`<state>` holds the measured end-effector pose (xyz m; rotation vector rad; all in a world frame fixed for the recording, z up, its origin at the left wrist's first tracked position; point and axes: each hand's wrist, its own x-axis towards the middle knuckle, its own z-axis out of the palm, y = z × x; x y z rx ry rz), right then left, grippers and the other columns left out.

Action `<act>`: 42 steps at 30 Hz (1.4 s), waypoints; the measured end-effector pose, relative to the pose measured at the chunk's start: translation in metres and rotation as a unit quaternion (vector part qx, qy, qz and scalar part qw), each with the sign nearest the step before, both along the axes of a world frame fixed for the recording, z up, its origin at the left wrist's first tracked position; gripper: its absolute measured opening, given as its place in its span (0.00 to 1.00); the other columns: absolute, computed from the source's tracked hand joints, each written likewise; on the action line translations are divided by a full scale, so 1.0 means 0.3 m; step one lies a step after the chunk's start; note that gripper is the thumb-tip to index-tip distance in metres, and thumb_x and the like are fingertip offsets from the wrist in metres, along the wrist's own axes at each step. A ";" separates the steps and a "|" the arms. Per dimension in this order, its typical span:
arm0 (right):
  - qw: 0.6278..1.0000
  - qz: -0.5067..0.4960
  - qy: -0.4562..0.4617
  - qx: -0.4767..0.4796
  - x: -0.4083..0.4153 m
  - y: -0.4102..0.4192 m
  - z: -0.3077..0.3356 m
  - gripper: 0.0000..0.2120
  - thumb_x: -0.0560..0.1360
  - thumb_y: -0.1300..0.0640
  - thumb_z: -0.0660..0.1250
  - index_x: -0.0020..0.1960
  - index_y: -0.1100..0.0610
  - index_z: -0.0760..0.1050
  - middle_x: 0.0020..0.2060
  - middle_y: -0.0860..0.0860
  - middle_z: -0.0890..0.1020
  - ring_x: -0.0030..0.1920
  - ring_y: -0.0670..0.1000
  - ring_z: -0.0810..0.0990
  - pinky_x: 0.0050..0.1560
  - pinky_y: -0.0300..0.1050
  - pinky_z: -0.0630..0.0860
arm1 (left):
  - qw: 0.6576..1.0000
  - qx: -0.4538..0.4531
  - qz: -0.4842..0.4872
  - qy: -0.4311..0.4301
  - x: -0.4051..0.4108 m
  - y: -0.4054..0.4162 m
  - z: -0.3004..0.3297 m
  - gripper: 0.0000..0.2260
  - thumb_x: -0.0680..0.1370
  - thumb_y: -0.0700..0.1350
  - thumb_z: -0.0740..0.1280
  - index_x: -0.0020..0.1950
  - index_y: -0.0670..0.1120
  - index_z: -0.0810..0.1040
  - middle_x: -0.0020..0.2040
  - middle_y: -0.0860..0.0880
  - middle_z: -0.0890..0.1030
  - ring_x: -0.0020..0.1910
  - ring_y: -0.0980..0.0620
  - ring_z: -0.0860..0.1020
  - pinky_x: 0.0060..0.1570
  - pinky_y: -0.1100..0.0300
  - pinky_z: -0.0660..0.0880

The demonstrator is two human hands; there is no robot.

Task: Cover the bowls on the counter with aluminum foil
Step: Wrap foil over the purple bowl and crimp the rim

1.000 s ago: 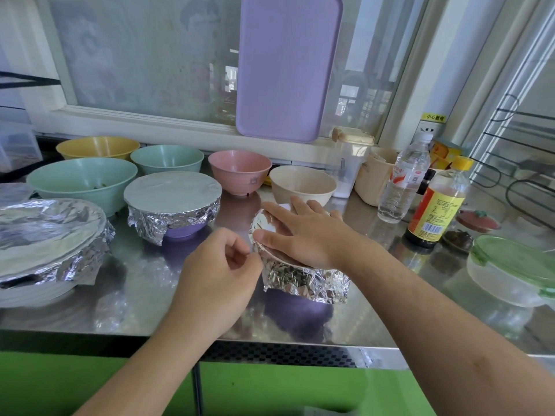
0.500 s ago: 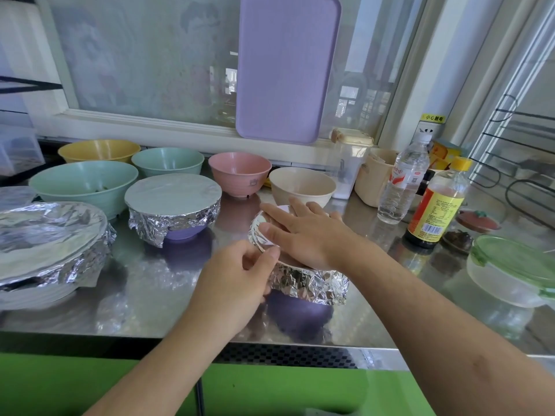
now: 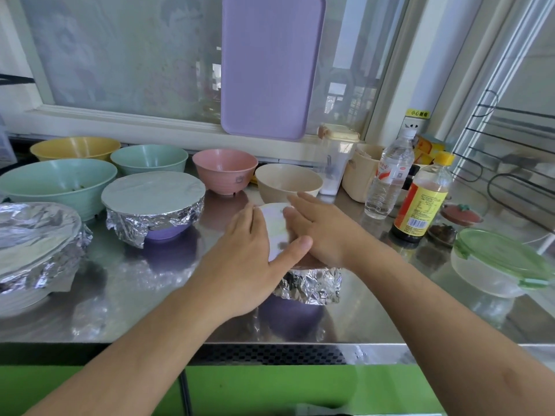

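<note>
the steel counter [image 3: 126, 298] runs across the view under a window [image 3: 126, 52], with a purple board [image 3: 271, 64] leaning upright against the glass. at far left sits a big foil-wrapped bowl [image 3: 36, 235], and behind it a large green bowl [image 3: 57, 184]. next to that stands a purple bowl [image 3: 153, 208] with flat foil over its top and crumpled foil down its sides. along the back are a yellow bowl [image 3: 75, 147], a small green bowl [image 3: 148, 159], a pink bowl [image 3: 225, 172] and a cream bowl [image 3: 288, 181], all uncovered. at right a clear tub [image 3: 501, 262] with a green lid sits near the edge, with a sauce bottle [image 3: 422, 199] and a water bottle [image 3: 390, 175] behind it. in the middle, near the front edge, is the small bowl [image 3: 309, 283] being covered, its foil [image 3: 276, 226] smooth on top and crinkled round the side. the left hand [image 3: 243, 259] lies over the bowl's left part, fingers straight and together, thumb stretched out across the foil top. the right hand [image 3: 324, 229] rests flat on the right part, fingers straight and slightly spread, pointing left. the two hands are just beside each other, the left thumb tip touching the right hand.
</note>
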<state>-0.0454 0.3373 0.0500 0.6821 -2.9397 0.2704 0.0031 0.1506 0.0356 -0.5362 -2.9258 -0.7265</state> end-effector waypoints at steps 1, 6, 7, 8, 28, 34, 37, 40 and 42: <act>0.999 0.007 0.026 -0.043 0.021 0.009 -0.005 0.17 0.79 0.54 0.61 0.51 0.69 0.78 0.47 0.68 0.81 0.49 0.71 0.81 0.45 0.68 0.81 | 1.000 -0.010 -0.001 0.008 -0.005 -0.004 -0.006 0.52 0.74 0.78 0.45 0.85 0.42 0.41 0.86 0.49 0.44 0.83 0.56 0.43 0.79 0.55 0.50; 0.981 -0.057 -0.091 -0.159 0.111 0.090 -0.018 0.31 0.79 0.27 0.58 0.65 0.53 0.74 0.65 0.49 0.75 0.65 0.47 0.72 0.68 0.52 0.68 | 0.998 -0.003 -0.016 0.064 -0.032 -0.016 -0.032 0.53 0.67 0.86 0.51 0.77 0.47 0.60 0.73 0.52 0.64 0.74 0.54 0.62 0.69 0.55 0.68; 0.979 -0.056 -0.125 -0.152 0.129 0.105 -0.009 0.44 0.74 0.22 0.58 0.79 0.51 0.66 0.77 0.47 0.67 0.76 0.45 0.65 0.76 0.49 0.63 | 0.998 -0.004 -0.021 0.064 -0.037 -0.017 -0.033 0.52 0.65 0.87 0.52 0.74 0.49 0.61 0.69 0.55 0.65 0.71 0.55 0.64 0.65 0.56 0.69; 0.976 -0.050 -0.148 -0.152 0.137 0.120 -0.004 0.53 0.71 0.20 0.60 0.85 0.51 0.54 0.83 0.46 0.58 0.81 0.42 0.57 0.79 0.43 0.58 | 0.998 -0.010 -0.029 0.061 -0.042 -0.020 -0.030 0.51 0.63 0.87 0.54 0.72 0.51 0.60 0.64 0.57 0.64 0.67 0.56 0.65 0.61 0.56 0.69; 0.993 -0.002 -0.068 -0.097 0.144 0.177 -0.057 0.64 0.72 0.41 0.80 0.86 0.54 0.35 0.76 0.45 0.61 0.58 0.34 0.69 0.61 0.30 0.70 | 0.996 -0.070 -0.046 0.025 -0.051 -0.015 -0.005 0.68 0.58 0.82 0.69 0.84 0.44 0.46 0.70 0.52 0.60 0.69 0.52 0.64 0.65 0.57 0.68; 0.994 0.003 -0.055 -0.090 0.156 0.171 -0.054 0.66 0.70 0.37 0.80 0.85 0.51 0.33 0.80 0.44 0.57 0.65 0.41 0.73 0.61 0.33 0.74 | 0.997 -0.048 -0.048 0.028 -0.037 -0.024 -0.005 0.69 0.60 0.82 0.67 0.84 0.46 0.36 0.81 0.54 0.52 0.79 0.54 0.56 0.73 0.59 0.62; 0.992 0.005 -0.055 -0.116 0.169 0.174 -0.064 0.67 0.66 0.31 0.79 0.85 0.47 0.35 0.85 0.40 0.42 0.79 0.47 0.66 0.75 0.47 0.72 | 0.994 -0.033 -0.084 0.066 -0.016 -0.031 -0.007 0.63 0.64 0.84 0.61 0.84 0.50 0.37 0.81 0.57 0.48 0.81 0.57 0.49 0.79 0.60 0.53; 0.990 0.005 -0.032 -0.139 0.199 0.182 -0.072 0.67 0.66 0.30 0.79 0.85 0.45 0.35 0.84 0.39 0.39 0.85 0.45 0.45 0.83 0.50 0.58 | 0.980 -0.044 -0.137 0.138 0.006 -0.024 -0.020 0.49 0.70 0.82 0.50 0.84 0.57 0.46 0.82 0.57 0.47 0.82 0.56 0.46 0.79 0.58 0.49; 0.989 0.004 0.021 -0.146 0.242 0.184 -0.078 0.61 0.69 0.33 0.79 0.86 0.47 0.42 0.85 0.42 0.44 0.85 0.45 0.44 0.83 0.50 0.56 | 0.970 -0.038 -0.174 0.168 0.019 -0.022 -0.029 0.36 0.77 0.75 0.51 0.83 0.61 0.56 0.83 0.58 0.50 0.83 0.55 0.48 0.79 0.54 0.53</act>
